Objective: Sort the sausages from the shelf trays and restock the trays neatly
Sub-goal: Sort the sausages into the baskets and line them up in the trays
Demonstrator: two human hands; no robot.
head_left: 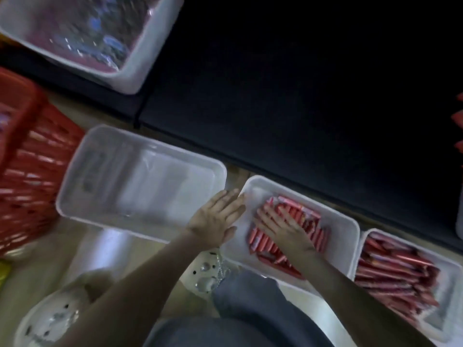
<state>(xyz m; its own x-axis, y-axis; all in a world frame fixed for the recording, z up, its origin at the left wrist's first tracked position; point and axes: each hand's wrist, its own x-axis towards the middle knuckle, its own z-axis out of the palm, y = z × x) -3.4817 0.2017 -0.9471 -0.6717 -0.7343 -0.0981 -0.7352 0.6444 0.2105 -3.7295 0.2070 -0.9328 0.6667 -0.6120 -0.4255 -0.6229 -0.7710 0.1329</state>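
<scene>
Red-wrapped stick sausages [308,221] lie heaped in the shallow white plastic tray [343,246] just past the person's knee. The right hand [283,226] lies flat on them, fingers spread, gripping nothing. The left hand [218,219], fingers straight and likewise released, touches that tray's left rim. This looks like levelling the pile; the next move calls for squaring the sticks parallel.

Right of that tray, a second white tray [449,296] holds more sausages. Left of it sits an empty clear plastic tray [150,181], and further left a red slatted basket [27,166]. Beyond, at the dark shelf [300,83], is a fourth tray [152,53] of blurred packets.

Count: two hands, four trays, one basket. The sausages are too blurred to count.
</scene>
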